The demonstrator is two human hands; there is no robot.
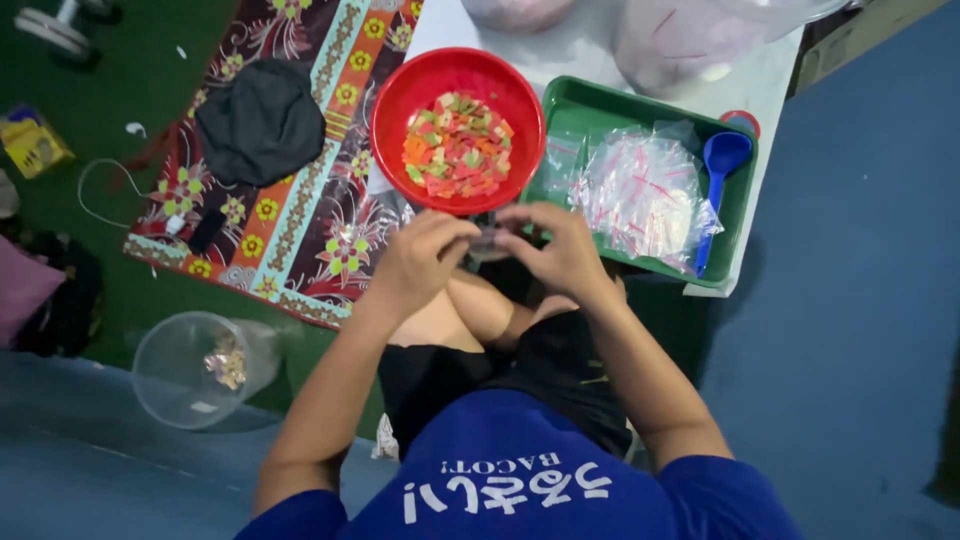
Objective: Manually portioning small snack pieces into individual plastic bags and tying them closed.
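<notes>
A red bowl full of small orange, green and red pieces sits in front of me. Just below its near rim, my left hand and my right hand meet around a small clear plastic bag, fingers pinched on it from both sides. The bag is mostly hidden by my fingers. To the right stands a green tray holding a heap of small clear zip bags and a blue plastic scoop.
A patterned floral mat lies at left with a black cloth on it. A clear plastic tub lies tipped on the green floor. Large clear bags sit beyond the tray. A blue surface is at right.
</notes>
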